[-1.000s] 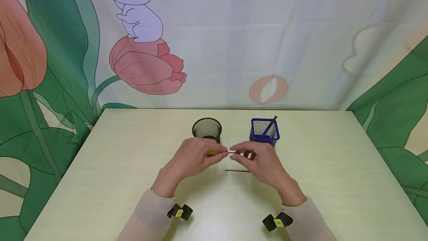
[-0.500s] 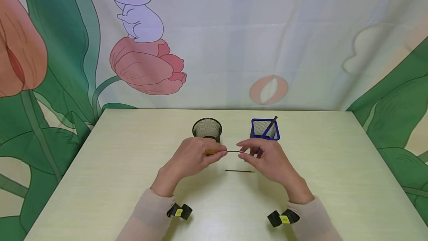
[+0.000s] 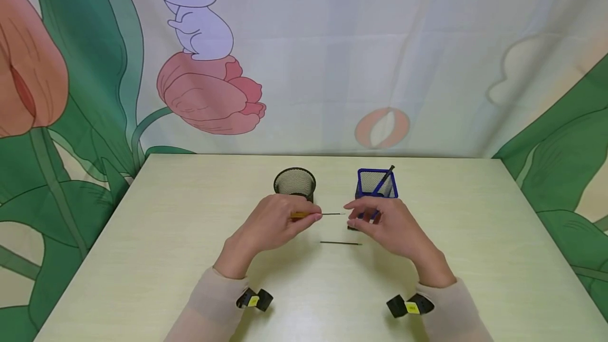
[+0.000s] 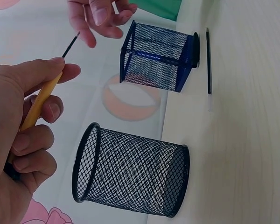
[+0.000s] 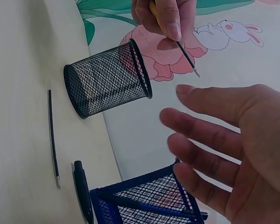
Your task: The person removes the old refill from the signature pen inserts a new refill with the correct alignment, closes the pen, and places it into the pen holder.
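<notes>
My left hand grips a yellow pen barrel between thumb and fingers. A thin dark refill with a bare metal tip sticks out of the barrel's front end, pointing right. Just beyond that tip, my right hand hovers with its fingers loosely spread and nothing between them, as the right wrist view of the fingers shows. On the table below both hands lies a second dark refill, with a pale, clear stretch at one end in the left wrist view.
Behind the left hand stands a round black mesh pen holder. A square blue mesh pen holder stands behind the right hand, a pen leaning inside. A dark pen lies on the table beside the blue holder. A printed curtain hangs behind.
My right hand has let go of the refill's tip and drawn away to the right, its fingers parting. More of the refill shows. The left hand stays nearly still.
</notes>
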`<state>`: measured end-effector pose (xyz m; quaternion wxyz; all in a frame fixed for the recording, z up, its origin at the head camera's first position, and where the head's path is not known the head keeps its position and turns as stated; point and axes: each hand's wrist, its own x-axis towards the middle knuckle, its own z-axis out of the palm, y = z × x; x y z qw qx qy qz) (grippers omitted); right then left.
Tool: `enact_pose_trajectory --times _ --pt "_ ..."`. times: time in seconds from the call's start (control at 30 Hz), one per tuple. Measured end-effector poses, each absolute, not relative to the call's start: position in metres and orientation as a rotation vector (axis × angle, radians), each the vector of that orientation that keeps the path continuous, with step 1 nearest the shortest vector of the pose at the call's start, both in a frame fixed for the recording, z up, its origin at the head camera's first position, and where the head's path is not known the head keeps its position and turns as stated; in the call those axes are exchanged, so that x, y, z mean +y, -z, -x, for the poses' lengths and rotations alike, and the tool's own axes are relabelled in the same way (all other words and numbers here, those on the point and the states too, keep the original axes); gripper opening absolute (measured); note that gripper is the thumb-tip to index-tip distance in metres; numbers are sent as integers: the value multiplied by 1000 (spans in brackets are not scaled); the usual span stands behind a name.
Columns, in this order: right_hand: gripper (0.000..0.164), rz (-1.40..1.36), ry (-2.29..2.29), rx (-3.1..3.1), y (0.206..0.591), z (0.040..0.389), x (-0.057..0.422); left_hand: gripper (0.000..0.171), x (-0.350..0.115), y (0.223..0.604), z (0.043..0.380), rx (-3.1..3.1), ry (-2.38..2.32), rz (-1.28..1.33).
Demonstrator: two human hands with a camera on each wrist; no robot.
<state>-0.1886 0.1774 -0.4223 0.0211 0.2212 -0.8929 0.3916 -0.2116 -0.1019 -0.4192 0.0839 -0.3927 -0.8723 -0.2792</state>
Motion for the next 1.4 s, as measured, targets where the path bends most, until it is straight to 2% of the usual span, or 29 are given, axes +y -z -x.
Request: enact_pose_trajectory --times 0.5,0.73,0.9,1.4 --pt "4 -551 -890 -3154 431 193 183 15 -102 419 212 -2606 807 1159" --pt "12 -422 -827 -3250 441 193 182 14 -102 419 212 -2594 793 1154" --pt "10 -329 -821 -3296 445 193 181 13 -102 418 211 -2595 792 1153" --pt "9 -294 -805 -3273 450 194 181 13 -101 419 211 -2610 767 1149"
